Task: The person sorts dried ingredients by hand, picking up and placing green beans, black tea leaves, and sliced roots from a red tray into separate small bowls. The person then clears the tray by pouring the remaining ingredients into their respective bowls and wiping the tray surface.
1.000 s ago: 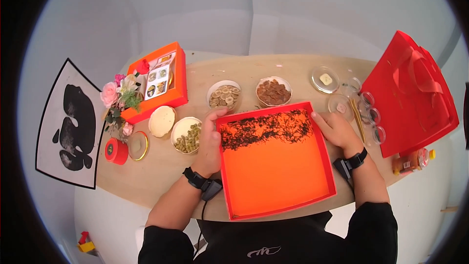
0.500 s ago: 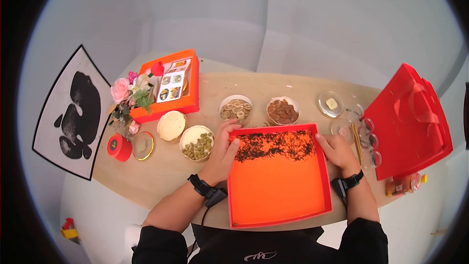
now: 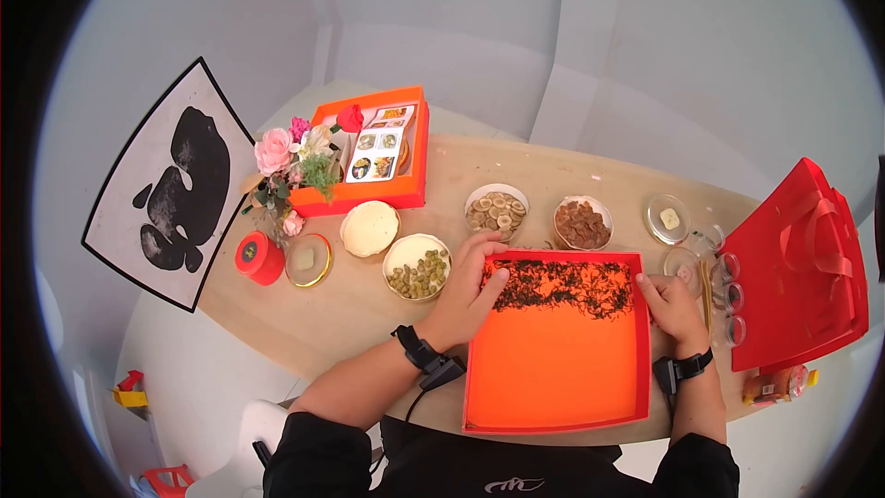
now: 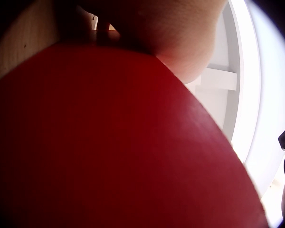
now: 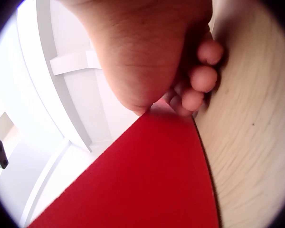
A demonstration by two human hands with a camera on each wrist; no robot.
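Note:
A shallow red box (image 3: 558, 378) with an orange inside lies before me at the table's front edge. Thin dark shreds (image 3: 567, 288) form a band along its far side; the near part of the bottom is bare. My left hand (image 3: 461, 302) grips the far left corner, thumb over the rim and fingers along the outer wall. On the right side, my right hand (image 3: 678, 309) holds the wall near the far corner with its thumb at the rim. The right wrist view shows its curled fingers (image 5: 203, 78) low against the red wall (image 5: 147, 171), close above the wood.
Beyond the box stand bowls of pale slices (image 3: 498, 212), brown pieces (image 3: 583, 223) and green pieces (image 3: 417, 267). At left are a red tin (image 3: 259, 258) and an orange box (image 3: 369, 194) with flowers. Glass dishes (image 3: 667, 219), golden sticks (image 3: 707, 300) and a red bag (image 3: 797, 267) are at right.
The head view has swung left, so the scene sits further right. The box has turned from slightly tilted to nearly square with me; both hands stay on it.

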